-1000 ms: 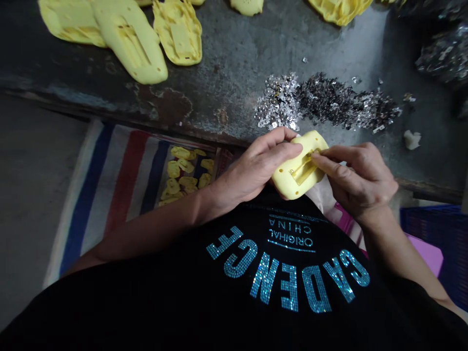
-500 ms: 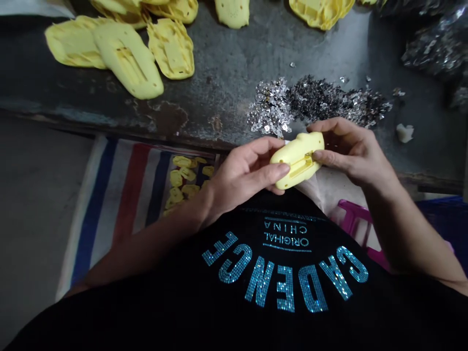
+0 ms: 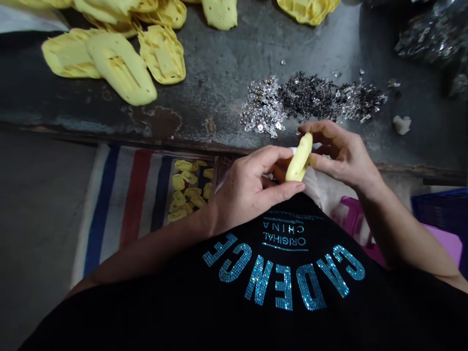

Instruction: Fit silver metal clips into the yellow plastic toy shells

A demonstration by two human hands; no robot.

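Observation:
A yellow plastic shell (image 3: 300, 157) is held up in front of my chest, turned nearly edge-on, so its slotted face is mostly hidden. My left hand (image 3: 252, 180) grips its lower left end, thumb beneath and fingers behind. Around the other side, my right hand (image 3: 338, 153) has its thumb against the shell and its index finger by the upper end; the remaining fingers curl behind. Any small part under the right fingertips is hidden. Just beyond the hands, a heap of small shiny metal clips (image 3: 265, 105) lies on the dark worktable (image 3: 215, 92).
More yellow shells (image 3: 122, 68) lie at the table's far left. Clear bags of metal pieces (image 3: 431, 44) sit far right, near a whitish lump (image 3: 402, 125). Below are a striped sheet (image 3: 137, 195), small yellow pieces (image 3: 186, 192) and a pink stool (image 3: 353, 212).
The shell has been turned from showing its slotted face to nearly edge-on. Both hands have shifted slightly with it, and the right thumb has moved off the slot to the shell's side.

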